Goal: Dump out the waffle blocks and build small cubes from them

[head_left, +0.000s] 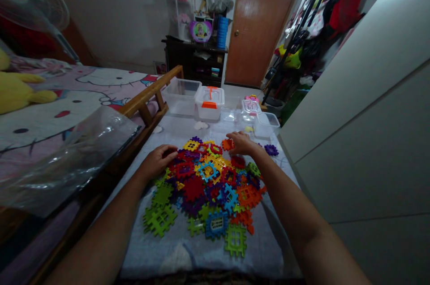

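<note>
A heap of colourful plastic interlocking building blocks, square with toothed edges and some with window grids, is spread across the cloth-covered surface. My left hand rests at the heap's left edge beside red and purple pieces, thumb and fingers apart, holding nothing that I can see. At the far right side of the heap, my right hand has its fingers and thumb around an orange building block. Nearest to me lie a blue window block and a green window block.
Behind the heap stand an open clear bin, a lidded clear box with orange clips, and a small clear container. A purple block lies apart at right. A wooden bed rail borders the left, a white cabinet the right.
</note>
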{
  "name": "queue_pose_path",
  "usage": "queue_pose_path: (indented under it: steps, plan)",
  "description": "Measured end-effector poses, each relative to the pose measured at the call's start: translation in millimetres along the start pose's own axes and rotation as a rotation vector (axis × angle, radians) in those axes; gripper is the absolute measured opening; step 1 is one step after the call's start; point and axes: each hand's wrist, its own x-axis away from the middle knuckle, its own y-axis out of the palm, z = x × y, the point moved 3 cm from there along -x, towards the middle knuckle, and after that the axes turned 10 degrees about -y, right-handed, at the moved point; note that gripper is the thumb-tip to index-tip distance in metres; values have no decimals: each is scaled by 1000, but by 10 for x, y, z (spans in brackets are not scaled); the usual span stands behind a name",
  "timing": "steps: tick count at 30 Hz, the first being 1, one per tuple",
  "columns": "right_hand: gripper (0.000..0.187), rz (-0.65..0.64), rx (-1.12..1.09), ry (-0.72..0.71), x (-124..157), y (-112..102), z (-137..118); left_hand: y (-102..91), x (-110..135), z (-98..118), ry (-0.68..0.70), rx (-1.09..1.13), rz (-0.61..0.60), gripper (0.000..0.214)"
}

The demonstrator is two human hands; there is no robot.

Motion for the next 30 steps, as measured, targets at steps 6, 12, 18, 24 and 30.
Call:
queue_pose_path:
  steps: [6,12,18,24,30]
  plan:
    - [67,45,-34,11,-117,77,41,-3,15,22,-3,15,-12,56]
    - [69,82,-59,47,-196,135,120,6,2,5,-16,13,-25,58]
    - [81,126,-110,35,-40,28,321,-2,16,28,-10,5,-18,56]
    - [77,23,-61,88,128,20,473,-4,20,41,-19,0,-19,55]
    - [73,63,-76,96,75,69,443,-18,20,50,-3,-25,-7,55]
